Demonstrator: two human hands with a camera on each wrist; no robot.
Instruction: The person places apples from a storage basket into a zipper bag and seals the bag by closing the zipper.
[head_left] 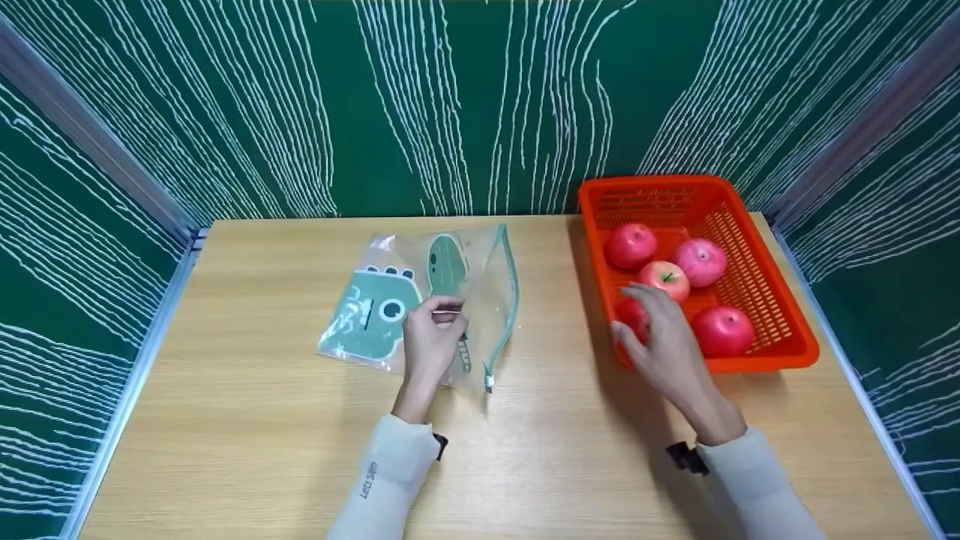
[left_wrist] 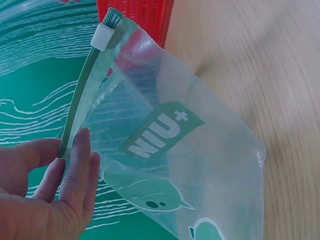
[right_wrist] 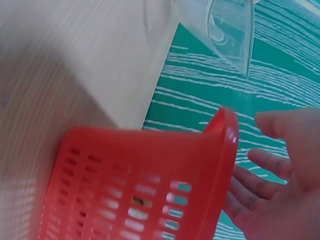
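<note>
Pale sleeves (head_left: 386,480) lie over the near edge of the table (head_left: 262,405), dark lettering on the left one. The left hand (head_left: 432,341) has its grip clamped on the green zip (left_wrist: 80,90) of a clear bag (head_left: 371,326), thumb against fingers. That bag, printed NIU+, lies left of the table's middle, toward the far edge, its mouth gaping toward the right edge, with a white slider (head_left: 490,382) at the end nearer the near edge. The right hand's (head_left: 669,356) grip is apart, thumb clear of the fingers, over the left rim of the orange basket (head_left: 660,184) at the table's far right corner. Five apples (head_left: 631,245) sit inside; one is partly hidden by this hand, and I cannot tell whether they touch.
</note>
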